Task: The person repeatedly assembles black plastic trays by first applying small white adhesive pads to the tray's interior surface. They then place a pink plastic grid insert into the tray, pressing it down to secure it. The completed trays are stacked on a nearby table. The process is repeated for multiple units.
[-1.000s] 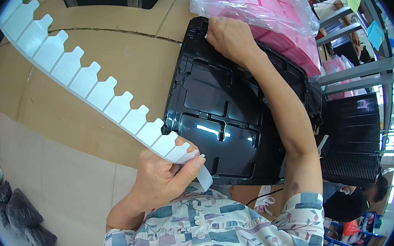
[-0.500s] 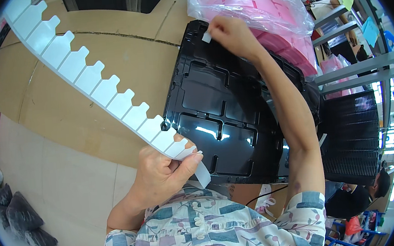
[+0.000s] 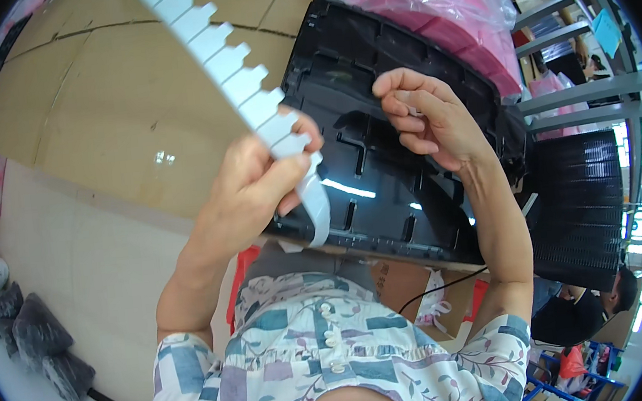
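My left hand (image 3: 253, 176) pinches a long strip of white tabbed labels (image 3: 218, 52) between thumb and fingers. The strip rises from it toward the upper left, and its bare tail (image 3: 316, 209) curls down below the hand. Black moulded plastic trays (image 3: 381, 183), shiny and ridged, lie in front of me under both hands. Above the top tray hovers my right hand (image 3: 433, 116), its fingers loosely curled and apart. A small pale spot shows among those fingers; I cannot make out what it is.
Pink trays (image 3: 433, 4) in clear plastic wrap stand behind the black ones. Brown cardboard (image 3: 120, 119) covers the surface to the left. A black ribbed stack (image 3: 573, 207) and grey metal rails (image 3: 589, 93) are on the right. Dark bundles (image 3: 40, 332) lie at the lower left.
My right hand has come back from the tray's far corner toward me, and the white label at its fingertips no longer shows clearly. My left hand has moved up with the strip.
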